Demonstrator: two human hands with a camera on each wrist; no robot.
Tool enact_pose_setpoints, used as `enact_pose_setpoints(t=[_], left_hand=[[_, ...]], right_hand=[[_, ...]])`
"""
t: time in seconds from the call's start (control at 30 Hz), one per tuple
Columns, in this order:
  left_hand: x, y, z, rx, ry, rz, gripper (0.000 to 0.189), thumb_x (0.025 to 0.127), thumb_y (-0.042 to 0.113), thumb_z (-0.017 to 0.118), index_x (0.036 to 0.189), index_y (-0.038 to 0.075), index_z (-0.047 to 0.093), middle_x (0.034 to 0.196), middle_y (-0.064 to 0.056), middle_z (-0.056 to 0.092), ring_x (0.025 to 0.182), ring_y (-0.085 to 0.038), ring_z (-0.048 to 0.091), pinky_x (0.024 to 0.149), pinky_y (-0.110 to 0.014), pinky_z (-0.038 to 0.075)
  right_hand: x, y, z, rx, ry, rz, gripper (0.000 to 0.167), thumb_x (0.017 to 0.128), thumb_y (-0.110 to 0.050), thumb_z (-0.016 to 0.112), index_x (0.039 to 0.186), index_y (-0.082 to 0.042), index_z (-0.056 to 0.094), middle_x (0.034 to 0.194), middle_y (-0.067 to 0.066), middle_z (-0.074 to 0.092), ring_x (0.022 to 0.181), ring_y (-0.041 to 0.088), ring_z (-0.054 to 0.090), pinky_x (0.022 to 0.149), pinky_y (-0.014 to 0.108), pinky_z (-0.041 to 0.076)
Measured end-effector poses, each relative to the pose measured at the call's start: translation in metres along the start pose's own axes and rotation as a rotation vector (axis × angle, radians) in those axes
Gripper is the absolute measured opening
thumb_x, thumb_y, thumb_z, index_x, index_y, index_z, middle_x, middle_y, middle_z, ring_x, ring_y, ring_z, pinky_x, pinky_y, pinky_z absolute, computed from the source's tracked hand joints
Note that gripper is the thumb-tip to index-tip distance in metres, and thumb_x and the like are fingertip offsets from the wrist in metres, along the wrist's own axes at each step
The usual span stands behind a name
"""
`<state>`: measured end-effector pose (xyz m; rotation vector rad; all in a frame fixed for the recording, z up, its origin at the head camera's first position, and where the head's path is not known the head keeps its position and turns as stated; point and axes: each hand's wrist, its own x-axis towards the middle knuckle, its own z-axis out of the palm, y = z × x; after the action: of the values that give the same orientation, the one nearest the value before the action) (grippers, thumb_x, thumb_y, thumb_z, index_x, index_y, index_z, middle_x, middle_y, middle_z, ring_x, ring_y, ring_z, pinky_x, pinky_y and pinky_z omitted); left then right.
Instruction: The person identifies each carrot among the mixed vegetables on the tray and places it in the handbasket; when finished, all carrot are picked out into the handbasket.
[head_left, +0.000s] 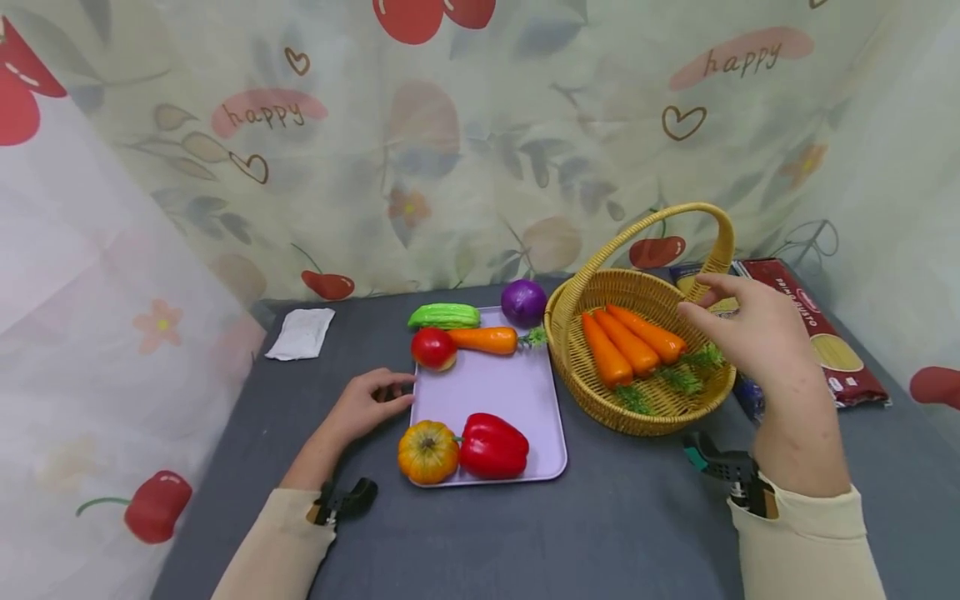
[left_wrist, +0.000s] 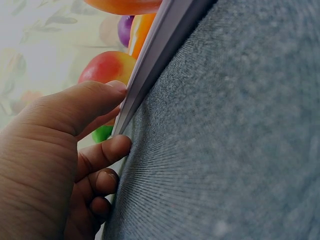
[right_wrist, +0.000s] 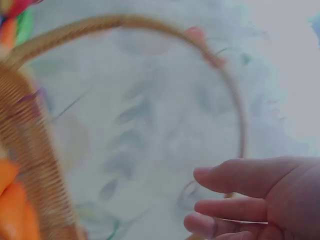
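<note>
My left hand rests at the left edge of the lilac tray; in the left wrist view its thumb is right at the rim, other fingers loosely bent. Near it on the tray lie a red-and-yellow fruit, an orange carrot, a small pumpkin and a red bell pepper. My right hand hovers beside the wicker basket, thumb and fingers apart, close to the right side of its handle. Three carrots lie in the basket.
A green bitter melon and a round purple vegetable lie at the tray's back edge. Food packets, one dark red, lie right of the basket. A white folded tissue is at the back left. A patterned curtain closes off the back.
</note>
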<state>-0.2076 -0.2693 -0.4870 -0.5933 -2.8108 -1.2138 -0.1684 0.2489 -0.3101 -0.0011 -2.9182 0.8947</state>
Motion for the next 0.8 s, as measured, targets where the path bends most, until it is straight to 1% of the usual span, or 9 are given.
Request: enact_pose_setpoints(t=[0.13, 0.27, 0.33, 0.4, 0.43, 0.5, 0.57, 0.67, 0.8], left_hand=[[0.000, 0.000, 0.001, -0.004, -0.001, -0.005, 0.030, 0.092, 0.024, 0.080, 0.121, 0.018, 0.077, 0.086, 0.003, 0.059, 0.074, -0.020, 0.051, 0.064, -0.030, 0.040], [0.000, 0.001, 0.000, -0.008, -0.004, -0.001, 0.031, 0.091, 0.024, 0.080, 0.121, 0.016, 0.076, 0.087, 0.002, 0.059, 0.074, -0.020, 0.051, 0.064, -0.030, 0.040], [0.001, 0.001, 0.000, -0.009, -0.004, -0.003, 0.031, 0.091, 0.024, 0.080, 0.122, 0.017, 0.076, 0.087, 0.002, 0.059, 0.074, -0.020, 0.051, 0.064, -0.030, 0.040], [0.002, 0.001, 0.000, -0.008, -0.004, -0.004, 0.032, 0.091, 0.024, 0.081, 0.122, 0.016, 0.076, 0.087, 0.002, 0.059, 0.075, -0.020, 0.051, 0.064, -0.030, 0.040], [0.002, 0.001, 0.000, -0.006, -0.004, -0.006, 0.032, 0.091, 0.025, 0.081, 0.122, 0.017, 0.076, 0.087, 0.002, 0.060, 0.075, -0.019, 0.051, 0.064, -0.029, 0.040], [0.002, 0.001, 0.000, 0.001, -0.005, -0.004, 0.032, 0.091, 0.024, 0.081, 0.122, 0.016, 0.076, 0.087, 0.002, 0.059, 0.075, -0.019, 0.051, 0.065, -0.030, 0.040], [0.003, 0.000, 0.000, 0.006, -0.006, -0.002, 0.032, 0.092, 0.024, 0.080, 0.122, 0.016, 0.076, 0.087, 0.002, 0.059, 0.074, -0.019, 0.051, 0.065, -0.030, 0.040], [0.002, 0.001, 0.000, 0.010, -0.008, 0.002, 0.031, 0.092, 0.022, 0.080, 0.122, 0.015, 0.076, 0.087, 0.002, 0.059, 0.074, -0.020, 0.050, 0.065, -0.030, 0.040], [0.002, 0.001, 0.000, -0.002, -0.012, -0.005, 0.031, 0.092, 0.023, 0.080, 0.122, 0.016, 0.076, 0.087, 0.002, 0.059, 0.075, -0.020, 0.051, 0.065, -0.030, 0.040]], right_hand=[[-0.016, -0.019, -0.006, 0.037, 0.109, -0.045, 0.061, 0.100, -0.050, 0.061, 0.144, -0.008, 0.056, 0.116, 0.012, 0.062, 0.082, 0.028, 0.061, 0.063, 0.036, 0.046], [-0.034, -0.038, -0.005, 0.085, 0.275, -0.155, 0.045, 0.098, -0.038, 0.069, 0.135, -0.011, 0.066, 0.103, 0.002, 0.061, 0.070, 0.014, 0.055, 0.057, 0.025, 0.040], [-0.042, -0.048, -0.002, 0.128, 0.375, -0.252, 0.037, 0.096, -0.026, 0.074, 0.129, -0.011, 0.071, 0.097, 0.001, 0.061, 0.064, 0.008, 0.050, 0.056, 0.021, 0.036], [-0.048, -0.060, 0.003, 0.175, 0.465, -0.362, 0.032, 0.092, -0.016, 0.078, 0.123, -0.009, 0.074, 0.093, 0.001, 0.062, 0.062, 0.006, 0.046, 0.057, 0.018, 0.035], [-0.051, -0.065, 0.007, 0.197, 0.499, -0.413, 0.032, 0.090, -0.011, 0.080, 0.121, -0.008, 0.075, 0.091, 0.002, 0.063, 0.061, 0.005, 0.044, 0.058, 0.017, 0.035], [-0.056, -0.077, 0.014, 0.247, 0.539, -0.513, 0.033, 0.085, -0.004, 0.081, 0.118, -0.006, 0.076, 0.089, 0.004, 0.064, 0.062, 0.007, 0.043, 0.059, 0.017, 0.035], [-0.059, -0.087, 0.023, 0.297, 0.537, -0.590, 0.034, 0.083, -0.001, 0.081, 0.116, -0.005, 0.076, 0.090, 0.005, 0.065, 0.062, 0.008, 0.043, 0.059, 0.017, 0.036], [-0.062, -0.102, 0.040, 0.347, 0.488, -0.670, 0.032, 0.084, -0.002, 0.079, 0.115, -0.005, 0.076, 0.092, 0.004, 0.066, 0.062, 0.009, 0.045, 0.057, 0.019, 0.039], [-0.061, -0.117, 0.066, 0.334, 0.368, -0.711, 0.034, 0.087, -0.007, 0.077, 0.120, -0.007, 0.073, 0.099, 0.001, 0.066, 0.063, 0.008, 0.049, 0.056, 0.021, 0.043]])
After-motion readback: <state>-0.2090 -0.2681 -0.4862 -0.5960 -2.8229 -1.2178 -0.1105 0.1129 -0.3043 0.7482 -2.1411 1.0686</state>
